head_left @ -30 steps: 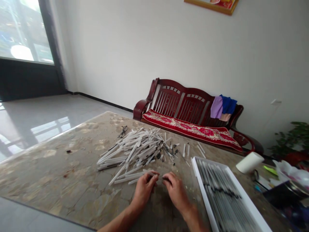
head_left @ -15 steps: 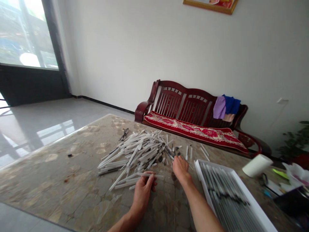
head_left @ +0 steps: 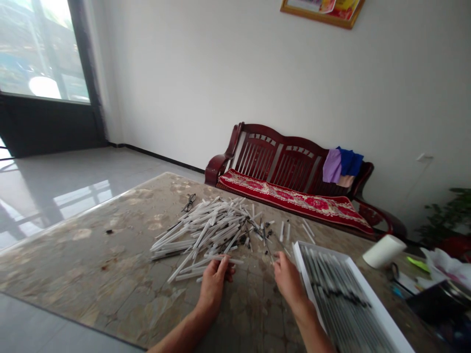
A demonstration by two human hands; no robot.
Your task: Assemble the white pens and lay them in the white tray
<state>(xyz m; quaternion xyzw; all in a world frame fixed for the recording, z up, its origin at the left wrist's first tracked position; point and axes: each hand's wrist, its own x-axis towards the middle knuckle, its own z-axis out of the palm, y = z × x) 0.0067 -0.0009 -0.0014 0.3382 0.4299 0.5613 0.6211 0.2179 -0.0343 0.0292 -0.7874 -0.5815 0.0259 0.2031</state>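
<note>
My left hand (head_left: 215,282) is closed, pinching a whitish plastic tube (head_left: 235,261) between thumb and fingers at the near edge of a heap of similar tubes (head_left: 209,228). To its right, my right hand (head_left: 287,274) is closed on a thin dark rod (head_left: 271,252) that points up and away from the fingertips; motion blurs it a little. Small black pieces (head_left: 267,225) lie scattered beyond the right hand. Beside the right forearm stands a white tray (head_left: 300,260), where slim grey rods with black parts (head_left: 338,289) lie in rows.
Everything rests on a stone-patterned table (head_left: 128,274). Black eyeglasses (head_left: 190,202) lie behind the heap. Several loose tubes (head_left: 308,229) lie behind the tray. A white paper roll (head_left: 383,251) and a dark cup (head_left: 437,301) are at the right. A wooden bench (head_left: 257,147) stands beyond.
My right hand has drawn back from the small black pieces, toward me and the tray, with the thin rod in it. The left hand still holds its tube, barely shifted.
</note>
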